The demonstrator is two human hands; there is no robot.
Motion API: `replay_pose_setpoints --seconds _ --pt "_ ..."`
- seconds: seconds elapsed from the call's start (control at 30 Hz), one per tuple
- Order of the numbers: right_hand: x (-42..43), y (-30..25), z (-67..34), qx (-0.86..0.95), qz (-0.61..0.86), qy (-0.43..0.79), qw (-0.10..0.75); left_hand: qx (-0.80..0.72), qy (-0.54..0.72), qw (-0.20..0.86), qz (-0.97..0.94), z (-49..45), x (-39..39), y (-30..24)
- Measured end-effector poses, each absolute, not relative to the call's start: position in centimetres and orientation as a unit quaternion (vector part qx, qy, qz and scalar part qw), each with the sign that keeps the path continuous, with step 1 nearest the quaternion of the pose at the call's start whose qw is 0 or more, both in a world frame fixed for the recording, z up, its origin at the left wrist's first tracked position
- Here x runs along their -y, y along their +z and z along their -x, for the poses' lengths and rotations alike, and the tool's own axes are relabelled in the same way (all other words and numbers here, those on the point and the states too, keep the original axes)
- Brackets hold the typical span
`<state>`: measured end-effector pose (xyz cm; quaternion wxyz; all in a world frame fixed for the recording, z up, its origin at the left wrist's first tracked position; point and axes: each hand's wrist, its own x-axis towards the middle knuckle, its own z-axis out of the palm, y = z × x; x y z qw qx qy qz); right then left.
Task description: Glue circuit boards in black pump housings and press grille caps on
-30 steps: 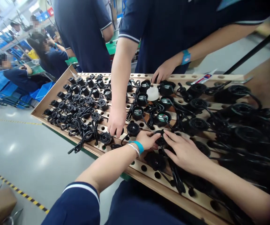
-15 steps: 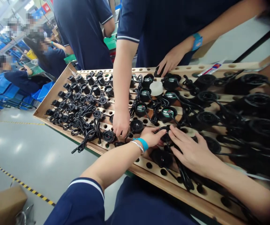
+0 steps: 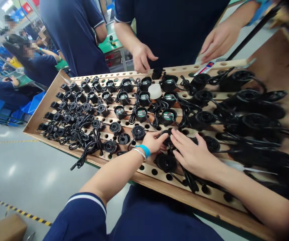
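Observation:
My left hand (image 3: 155,141) is closed on a black round housing with a slotted top (image 3: 166,133), thumb along its upper edge and fingers partly hidden around its side. From the right, my right hand (image 3: 191,152) lies against the same housing with fingers stretched and thumb standing apart. Just below my hands sits another black housing (image 3: 166,162) with its cable. To the left is a black housing with a patterned grille (image 3: 138,132). Beside that lies a loose black round cover (image 3: 123,138). The parts rest on a wooden rack (image 3: 148,170) with rows of holes.
Open housings with green circuit boards (image 3: 169,115) fill the middle rows, and a white round piece (image 3: 155,91) sits among them. Coiled black cables (image 3: 84,147) lie at left. Across the rack are a co-worker's hands (image 3: 141,57), near a small printed packet (image 3: 204,68).
The co-worker's hands have drawn back from the rack toward the far side. A loose black cover shows where one reached. My hands stay on the same housing while the view shifts slightly.

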<state>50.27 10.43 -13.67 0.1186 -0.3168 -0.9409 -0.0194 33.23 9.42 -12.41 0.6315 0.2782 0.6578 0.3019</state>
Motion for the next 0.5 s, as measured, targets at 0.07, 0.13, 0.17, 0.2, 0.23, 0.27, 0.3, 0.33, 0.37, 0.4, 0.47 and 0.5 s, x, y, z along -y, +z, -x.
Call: replay_pose_setpoints --seconds 0.07,0.13,0.17,0.2,0.23,0.27,0.3,0.33,0.37,0.4,0.47,0.5 --pt "-10.0 -13.7 -50.0 0.936 0.327 -0.029 0.126 -0.659 0.298 0.632 -0.278 -33.2 -9.3 -12.4" --pt "-9.7 -13.8 -49.7 0.932 0.335 -0.040 0.136 -0.658 0.296 0.634 -0.279 -33.2 -9.3 -12.4" --pt "-9.5 -13.8 -49.6 0.930 0.337 -0.043 0.138 -0.657 0.295 0.634 -0.281 -33.1 -9.3 -12.4" --pt "-9.5 -13.9 -49.6 0.930 0.338 -0.043 0.138 -0.657 0.294 0.634 -0.283 -33.1 -9.3 -12.3" --pt "-9.5 -14.0 -49.6 0.931 0.337 -0.040 0.137 -0.657 0.292 0.634 -0.285 -33.1 -9.3 -12.3" --pt "-9.6 -14.0 -49.7 0.932 0.334 -0.034 0.135 -0.657 0.290 0.634 -0.288 -33.0 -9.3 -12.3" --pt "-9.6 -14.1 -49.9 0.934 0.332 -0.024 0.131 -0.656 0.289 0.633 -0.291 -33.0 -9.4 -12.2" --pt "-9.7 -14.1 -50.1 0.934 0.333 -0.012 0.124 -0.656 0.288 0.633 -0.295 -33.0 -9.4 -12.2" --pt "-9.6 -14.2 -50.2 0.934 0.337 -0.001 0.117 -0.655 0.287 0.632 -0.299 -33.0 -9.4 -12.2" --pt "-9.6 -14.1 -50.4 0.933 0.342 0.010 0.109 -0.654 0.287 0.631 -0.303 -33.0 -9.4 -12.2" --pt "-9.3 -14.0 -50.4 0.929 0.355 0.025 0.098 -0.654 0.287 0.629 -0.307 -33.0 -9.4 -12.3" --pt "-9.1 -13.9 -50.2 0.927 0.360 0.030 0.096 -0.654 0.287 0.628 -0.308 -33.0 -9.4 -12.3"
